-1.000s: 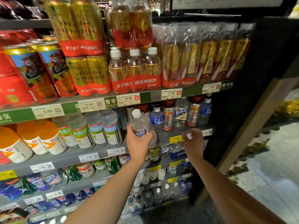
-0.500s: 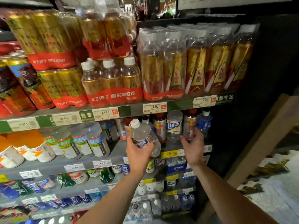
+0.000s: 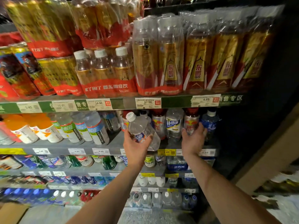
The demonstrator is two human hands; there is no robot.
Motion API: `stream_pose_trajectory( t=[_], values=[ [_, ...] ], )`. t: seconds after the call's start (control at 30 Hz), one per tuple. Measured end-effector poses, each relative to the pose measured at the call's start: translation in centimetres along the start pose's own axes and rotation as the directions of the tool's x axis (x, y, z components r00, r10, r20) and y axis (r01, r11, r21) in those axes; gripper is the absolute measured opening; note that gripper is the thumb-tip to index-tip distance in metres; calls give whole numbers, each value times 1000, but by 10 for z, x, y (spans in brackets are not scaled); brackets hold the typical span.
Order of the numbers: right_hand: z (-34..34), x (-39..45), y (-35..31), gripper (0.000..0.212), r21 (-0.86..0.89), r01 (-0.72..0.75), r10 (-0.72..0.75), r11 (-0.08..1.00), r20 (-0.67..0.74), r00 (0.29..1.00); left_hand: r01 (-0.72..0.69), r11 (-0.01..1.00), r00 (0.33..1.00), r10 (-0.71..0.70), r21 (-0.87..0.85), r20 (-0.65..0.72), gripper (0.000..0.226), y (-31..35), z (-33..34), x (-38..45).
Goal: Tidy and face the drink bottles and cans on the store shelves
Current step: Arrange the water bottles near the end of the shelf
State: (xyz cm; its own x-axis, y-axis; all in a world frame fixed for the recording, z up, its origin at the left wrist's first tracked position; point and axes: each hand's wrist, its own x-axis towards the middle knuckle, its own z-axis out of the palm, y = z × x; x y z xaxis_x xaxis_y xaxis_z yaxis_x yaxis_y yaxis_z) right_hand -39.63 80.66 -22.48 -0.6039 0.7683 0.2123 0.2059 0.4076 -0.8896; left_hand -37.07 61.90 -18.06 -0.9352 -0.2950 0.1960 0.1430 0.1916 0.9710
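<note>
My left hand (image 3: 137,147) grips a clear bottle (image 3: 140,126) with a white cap and a blue label. It holds the bottle tilted to the left, in front of the second shelf (image 3: 64,145). My right hand (image 3: 192,140) is wrapped around the lower part of a silver and red bottle (image 3: 191,120) standing on that shelf. Between my hands stand a clear bottle with a blue and white label (image 3: 174,125) and another silver and red bottle (image 3: 158,125). A blue bottle (image 3: 210,122) stands at the shelf's right end.
Orange drinks (image 3: 24,128) and green-labelled bottles (image 3: 71,128) fill the left of the second shelf. Shrink-wrapped gold and red multipacks (image 3: 161,62) crowd the shelf above. Lower shelves hold several small bottles (image 3: 150,160). A dark side panel (image 3: 258,110) closes the right end.
My right hand has risen from the shelf's front edge and closed on the silver and red bottle. My left hand has tipped the clear bottle further to the left.
</note>
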Motion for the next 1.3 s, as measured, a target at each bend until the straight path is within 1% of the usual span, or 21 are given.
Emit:
stream_pose_trajectory(
  t=[0.1,0.17,0.27,0.37,0.5,0.6,0.73,0.8,0.93,1.0,1.1,1.23,1.3],
  values=[
    [0,-5,-8,66,27,-52,52,998,17,999,6,1000,1000,-6,-12,1,68,0,-1,0],
    [-1,-4,-7,70,11,-59,59,998,31,998,7,1000,1000,-7,-21,28,65,1,-2,-1],
    [-5,3,-4,77,-56,20,-17,998,53,998,-19,1000,996,21,-20,91,67,0,-3,-2],
    [-9,3,0,72,-84,61,-56,995,63,996,-44,999,990,45,-10,131,67,-2,-4,-5],
    [-21,-9,8,68,23,43,-45,999,83,996,-40,999,983,43,-23,176,66,-9,-7,-5],
    [-35,-22,5,64,92,52,-58,994,68,996,-39,998,969,48,-42,244,64,-6,-12,-6],
    [-56,-36,-5,62,185,-2,-11,983,69,998,-48,997,940,67,-65,335,60,-3,-12,-8],
    [-66,-45,-10,63,203,-7,-2,979,44,999,-61,996,926,83,-72,367,60,-2,-7,-11],
    [-87,-64,-17,55,204,-15,22,979,-30,999,-74,993,890,108,-93,443,68,5,10,-18],
    [-98,-68,-15,51,214,1,10,977,-52,999,-88,992,878,122,-95,462,72,10,21,-21],
    [-112,-68,-9,51,200,28,-16,979,-59,998,-95,992,866,125,-86,483,66,17,39,-28],
    [-129,-58,4,57,194,33,-28,980,-27,999,-128,991,898,136,-47,419,63,23,68,-37],
    [-136,-51,11,60,212,18,-21,977,16,1000,-128,991,919,129,-28,374,63,27,85,-39]
  ],
)
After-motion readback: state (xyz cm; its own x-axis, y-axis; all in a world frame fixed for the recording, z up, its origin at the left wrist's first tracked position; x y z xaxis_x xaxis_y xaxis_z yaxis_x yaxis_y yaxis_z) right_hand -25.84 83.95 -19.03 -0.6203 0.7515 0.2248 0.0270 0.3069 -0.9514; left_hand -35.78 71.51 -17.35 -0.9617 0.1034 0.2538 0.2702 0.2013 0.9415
